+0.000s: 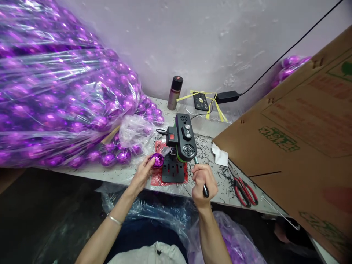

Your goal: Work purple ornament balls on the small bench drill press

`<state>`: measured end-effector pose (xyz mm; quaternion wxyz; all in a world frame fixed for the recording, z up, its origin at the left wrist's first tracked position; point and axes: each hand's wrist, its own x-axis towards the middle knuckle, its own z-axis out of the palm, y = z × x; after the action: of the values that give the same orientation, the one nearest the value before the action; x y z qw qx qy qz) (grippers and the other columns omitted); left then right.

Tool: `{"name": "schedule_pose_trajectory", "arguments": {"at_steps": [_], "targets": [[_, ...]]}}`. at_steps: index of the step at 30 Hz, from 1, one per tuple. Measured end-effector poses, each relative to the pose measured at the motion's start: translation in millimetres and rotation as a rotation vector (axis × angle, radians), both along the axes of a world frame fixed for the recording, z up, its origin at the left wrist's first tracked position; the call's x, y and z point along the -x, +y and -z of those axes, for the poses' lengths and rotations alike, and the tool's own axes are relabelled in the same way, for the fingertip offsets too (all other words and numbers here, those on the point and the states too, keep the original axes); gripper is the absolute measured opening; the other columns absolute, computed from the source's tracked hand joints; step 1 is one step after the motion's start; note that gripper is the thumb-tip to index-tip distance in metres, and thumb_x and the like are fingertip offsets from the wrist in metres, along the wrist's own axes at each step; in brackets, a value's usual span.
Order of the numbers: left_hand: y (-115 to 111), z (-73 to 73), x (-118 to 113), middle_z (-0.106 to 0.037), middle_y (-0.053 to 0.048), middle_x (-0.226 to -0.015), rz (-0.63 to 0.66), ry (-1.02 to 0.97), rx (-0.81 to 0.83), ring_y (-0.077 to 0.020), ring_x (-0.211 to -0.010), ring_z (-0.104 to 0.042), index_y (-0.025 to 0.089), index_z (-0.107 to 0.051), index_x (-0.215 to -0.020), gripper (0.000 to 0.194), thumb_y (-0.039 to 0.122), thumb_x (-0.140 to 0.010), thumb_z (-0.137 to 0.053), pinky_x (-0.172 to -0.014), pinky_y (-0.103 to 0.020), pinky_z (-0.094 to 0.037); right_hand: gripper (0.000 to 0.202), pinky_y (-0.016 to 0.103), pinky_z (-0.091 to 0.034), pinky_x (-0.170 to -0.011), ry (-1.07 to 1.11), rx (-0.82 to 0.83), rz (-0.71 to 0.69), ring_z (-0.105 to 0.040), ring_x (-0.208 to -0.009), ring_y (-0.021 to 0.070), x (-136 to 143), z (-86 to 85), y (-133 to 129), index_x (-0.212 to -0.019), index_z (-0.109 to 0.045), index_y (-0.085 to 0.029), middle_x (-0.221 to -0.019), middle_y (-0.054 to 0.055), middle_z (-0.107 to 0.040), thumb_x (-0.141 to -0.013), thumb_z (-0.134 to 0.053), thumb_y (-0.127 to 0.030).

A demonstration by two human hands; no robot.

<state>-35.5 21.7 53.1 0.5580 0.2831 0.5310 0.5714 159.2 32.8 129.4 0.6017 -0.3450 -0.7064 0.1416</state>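
Observation:
My left hand grips a shiny purple faceted ball, fingertips on its left side. The ball sits just left of a small black bench machine with round vents, silver buttons and a red switch. Below the machine's head lies its slotted black base plate, on a red sheet. On the right side, my right hand is wrapped round a lever handle whose metal rod runs up to the machine. Whether the ball touches the machine I cannot tell.
Clear bags of purple balls fill the left. Behind the machine stand a spray can, a black phone-like slab and a power adapter. Red-handled scissors, white tissue and a cardboard box are right. Black clippings litter the table.

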Motion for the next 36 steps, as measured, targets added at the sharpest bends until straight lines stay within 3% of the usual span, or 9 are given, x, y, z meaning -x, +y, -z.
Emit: {"name": "schedule_pose_trajectory", "arguments": {"at_steps": [3,7,15,19,23,25,29,32,36], "targets": [[1.2,-1.6,-7.6,-0.071,-0.009,-0.106,0.005,-0.100,0.003,-0.0206,-0.087,-0.071,0.020,-0.052,-0.120,0.058,0.052,-0.075,-0.071,-0.076,-0.034,-0.059,0.029,0.030,-0.042,-0.061,-0.011,0.003,-0.003,-0.056,-0.068,0.0152,-0.7,-2.7,0.0,-0.067,-0.047,-0.021,-0.067,-0.001,-0.051,-0.093,-0.042,-0.009],[6.2,-7.7,-14.6,-0.067,-0.006,-0.115,-0.010,-0.184,-0.016,-0.0180,-0.092,-0.069,0.023,-0.049,-0.126,0.063,0.042,-0.073,-0.074,-0.072,-0.026,-0.056,0.030,0.030,-0.041,-0.060,0.002,0.022,0.018,-0.056,-0.068,0.0156,2.4,-14.8,-0.5,-0.066,-0.047,-0.021,-0.064,-0.001,-0.050,-0.093,-0.042,-0.008],[11.8,-3.1,-30.9,-0.068,-0.003,-0.101,-0.068,-0.163,-0.045,-0.0164,-0.087,-0.067,0.023,-0.046,-0.114,0.056,0.047,-0.072,-0.075,-0.079,-0.029,-0.052,0.030,0.028,-0.039,-0.057,0.027,0.117,0.030,-0.052,-0.065,0.0135,7.8,-37.5,0.0,-0.067,-0.048,-0.021,-0.067,-0.001,-0.051,-0.095,-0.043,-0.010],[10.5,3.0,-39.8,-0.065,-0.006,-0.112,-0.078,-0.051,-0.105,-0.0219,-0.109,-0.062,0.022,-0.047,-0.121,0.060,0.043,-0.072,-0.076,-0.097,-0.036,-0.047,0.028,0.028,-0.039,-0.058,-0.006,0.112,0.015,-0.051,-0.065,0.0130,5.2,-37.0,-0.1,-0.069,-0.048,-0.021,-0.068,0.000,-0.051,-0.094,-0.043,-0.008],[11.0,15.6,-47.0,-0.051,-0.011,-0.141,-0.052,0.349,-0.239,-0.0275,-0.137,-0.042,0.021,-0.048,-0.131,0.060,0.041,-0.079,-0.071,-0.116,-0.044,-0.028,0.027,0.029,-0.041,-0.061,-0.032,0.087,-0.020,-0.053,-0.069,0.0137,2.0,-34.0,-0.8,-0.072,-0.048,-0.021,-0.069,0.000,-0.050,-0.093,-0.042,-0.005],[11.4,24.6,-49.4,-0.051,-0.013,-0.141,-0.023,0.563,-0.275,-0.0286,-0.136,-0.044,0.020,-0.047,-0.133,0.058,0.041,-0.083,-0.066,-0.115,-0.048,-0.030,0.027,0.029,-0.041,-0.062,-0.046,0.087,-0.032,-0.053,-0.071,0.0138,0.6,-32.8,-1.2,-0.072,-0.048,-0.021,-0.071,0.000,-0.051,-0.093,-0.041,-0.005],[12.3,38.8,-52.0,-0.059,-0.013,-0.130,0.001,0.777,-0.290,-0.0278,-0.121,-0.058,0.021,-0.044,-0.135,0.057,0.041,-0.086,-0.065,-0.102,-0.045,-0.046,0.027,0.029,-0.041,-0.061,-0.064,0.084,-0.044,-0.053,-0.071,0.0132,-1.2,-31.5,-1.9,-0.072,-0.048,-0.020,-0.073,0.001,-0.053,-0.092,-0.042,-0.004],[13.7,43.0,-53.1,-0.060,-0.012,-0.129,0.024,0.834,-0.349,-0.0273,-0.120,-0.059,0.021,-0.044,-0.134,0.056,0.038,-0.085,-0.067,-0.100,-0.043,-0.049,0.027,0.028,-0.041,-0.060,-0.066,0.086,-0.034,-0.053,-0.069,0.0130,-1.5,-30.8,-2.4,-0.072,-0.048,-0.020,-0.074,0.001,-0.053,-0.092,-0.042,-0.004],[15.4,45.7,-54.9,-0.058,-0.013,-0.132,0.064,0.861,-0.441,-0.0284,-0.125,-0.055,0.021,-0.044,-0.135,0.056,0.035,-0.085,-0.067,-0.108,-0.047,-0.043,0.027,0.029,-0.041,-0.060,-0.064,0.087,-0.036,-0.053,-0.070,0.0136,-1.8,-30.0,-2.9,-0.072,-0.048,-0.020,-0.074,0.001,-0.053,-0.092,-0.042,-0.004]]}}
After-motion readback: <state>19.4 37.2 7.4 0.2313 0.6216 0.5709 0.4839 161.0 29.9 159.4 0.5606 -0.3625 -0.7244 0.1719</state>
